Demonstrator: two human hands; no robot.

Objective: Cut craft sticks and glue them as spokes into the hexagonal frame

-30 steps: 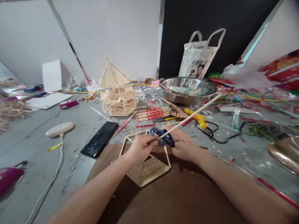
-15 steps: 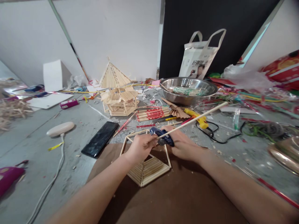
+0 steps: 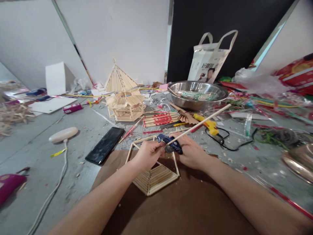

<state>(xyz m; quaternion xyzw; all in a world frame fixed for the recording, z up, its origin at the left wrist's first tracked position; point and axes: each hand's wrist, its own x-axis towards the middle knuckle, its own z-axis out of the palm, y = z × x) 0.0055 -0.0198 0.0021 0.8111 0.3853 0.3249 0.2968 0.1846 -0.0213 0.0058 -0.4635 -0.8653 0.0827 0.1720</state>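
A thin wooden stick [image 3: 202, 122] slants up to the right from my fingertips. My left hand [image 3: 149, 153] is closed, pinching the stick's lower end beside a dark blue hand tool, which looks like cutters [image 3: 174, 144]. Around that tool my right hand [image 3: 192, 151] is wrapped, and its jaws are partly hidden by my fingers. The stick crosses the tool at its near end. Beneath both hands lies a hexagonal frame of wooden sticks [image 3: 162, 186], its near sections filled with sticks side by side. My hands cover part of the frame.
A brown sheet [image 3: 186, 209] lies under the frame. A phone [image 3: 105, 146] and a white corded device [image 3: 63, 134] are at left. Behind stand a stick pavilion model [image 3: 127, 107], a pointed stick roof [image 3: 118, 78], a metal bowl [image 3: 198, 102] and a yellow glue gun [image 3: 207, 124].
The stick's far end has drawn in slightly to the left and tilts a little more steeply. My right hand's grip has shifted slightly around the tool; the left hand is nearly still.
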